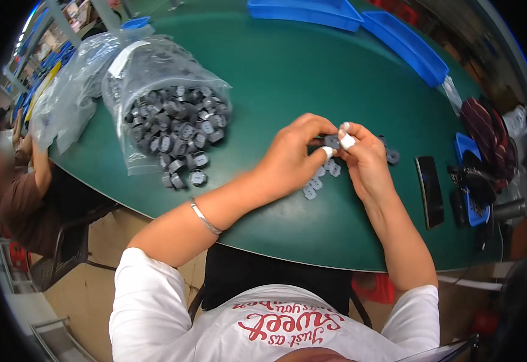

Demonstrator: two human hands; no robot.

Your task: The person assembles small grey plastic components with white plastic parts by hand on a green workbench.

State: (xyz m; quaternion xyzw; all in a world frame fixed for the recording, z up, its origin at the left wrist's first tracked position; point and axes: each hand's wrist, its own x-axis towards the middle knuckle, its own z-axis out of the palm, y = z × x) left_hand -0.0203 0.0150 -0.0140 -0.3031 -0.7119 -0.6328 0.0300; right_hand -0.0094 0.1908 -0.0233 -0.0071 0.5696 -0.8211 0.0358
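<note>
Over the green table, my left hand (297,151) pinches a small dark grey plastic connector housing (332,142) between thumb and fingers. My right hand (365,155) meets it from the other side, its white-covered fingertips closed at the same housing; whether a second small piece sits between them is hidden. Below the hands lie several flat light grey plastic inserts (310,190). Just past my right hand rests another dark grey housing (391,156), partly among others behind the fingers.
At left, a clear plastic bag (155,66) spills many dark grey housings (182,123) onto the green table (263,72). Blue trays (306,13) line the far edge. A phone (429,192) and a small blue tray (478,211) lie at right. Another person (25,199) sits at left.
</note>
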